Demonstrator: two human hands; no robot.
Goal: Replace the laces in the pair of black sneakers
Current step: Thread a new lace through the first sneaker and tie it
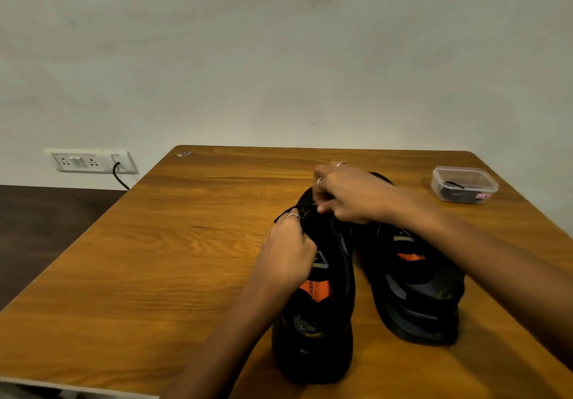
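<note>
Two black sneakers stand side by side on the wooden table [155, 259], heels toward me. The left sneaker [322, 321] has an orange insole label; the right sneaker [415, 290] sits just beside it. My left hand [288, 250] is curled at the left sneaker's lacing area and pinches a black lace [285, 214] near the toe end. My right hand [350, 194] reaches across from the right and pinches the lace at the same spot, hiding the toe of the shoe. Both hands wear rings.
A small clear plastic box [464, 184] holding a dark coiled lace sits at the table's far right corner. A wall socket strip [91, 160] with a black cable is on the wall to the left. Bare tabletop spreads to the left of the shoes.
</note>
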